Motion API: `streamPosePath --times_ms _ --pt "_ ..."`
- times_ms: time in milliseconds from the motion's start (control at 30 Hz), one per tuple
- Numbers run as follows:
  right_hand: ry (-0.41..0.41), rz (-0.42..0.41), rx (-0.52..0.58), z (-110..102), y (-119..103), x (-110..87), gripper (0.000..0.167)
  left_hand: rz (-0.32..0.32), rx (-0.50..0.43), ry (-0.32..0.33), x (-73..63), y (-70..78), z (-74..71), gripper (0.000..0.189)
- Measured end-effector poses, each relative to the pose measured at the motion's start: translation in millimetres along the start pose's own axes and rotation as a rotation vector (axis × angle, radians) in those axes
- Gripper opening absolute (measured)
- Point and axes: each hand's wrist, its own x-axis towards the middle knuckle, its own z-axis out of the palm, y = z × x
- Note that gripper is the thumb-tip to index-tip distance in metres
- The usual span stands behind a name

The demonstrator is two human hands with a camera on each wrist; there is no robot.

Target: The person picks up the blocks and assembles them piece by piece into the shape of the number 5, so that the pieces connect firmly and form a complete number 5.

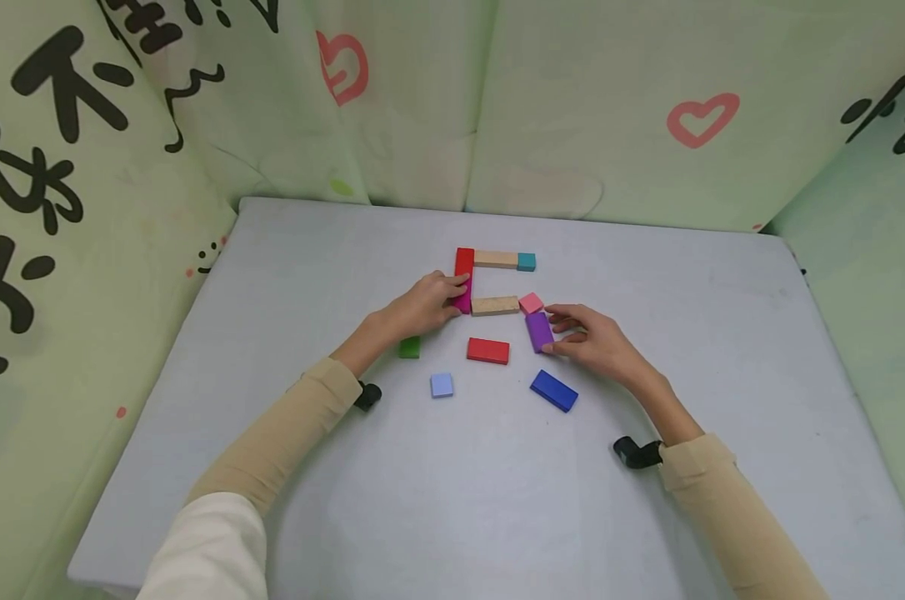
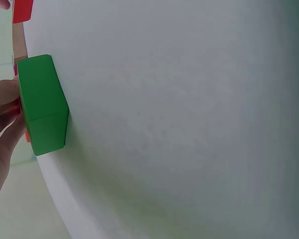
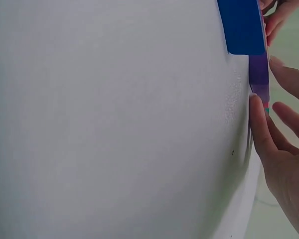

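Note:
In the head view my left hand (image 1: 426, 304) holds a magenta block (image 1: 463, 304), with fingers over its upper part and the thumb by its lower end. This block lines up with a red block (image 1: 464, 260) above it. My right hand (image 1: 591, 337) holds a purple block (image 1: 538, 332) between thumb and fingers at its right side. The purple block's upper end lies close to a tilted pink block (image 1: 531, 302). A speckled wooden block (image 1: 495, 306) runs between the magenta and pink blocks. At the top, a plain wooden block (image 1: 496, 259) meets a teal block (image 1: 526, 262).
Nearer on the white table (image 1: 460, 500) lie a loose red block (image 1: 487, 351), a light blue block (image 1: 441, 385) and a dark blue block (image 1: 553, 391). A green block (image 2: 44, 104) sits below my left wrist. Printed curtains (image 1: 572, 108) surround the table's back and sides.

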Motion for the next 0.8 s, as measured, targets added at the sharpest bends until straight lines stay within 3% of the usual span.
streamPosePath --times_ms 267,533,800 --pt "0.056 0.033 0.028 -3.5 2.1 -21.5 0.06 0.012 0.0 0.003 0.7 -0.4 -0.4 0.051" --pt "0.056 0.046 0.113 1.7 5.6 -52.0 0.055 0.018 -0.005 0.004 -0.9 -0.2 -0.8 0.051" --pt "0.059 0.052 0.083 14.2 3.8 -73.8 0.046 0.029 -0.001 0.005 -1.3 -0.3 0.3 0.051"
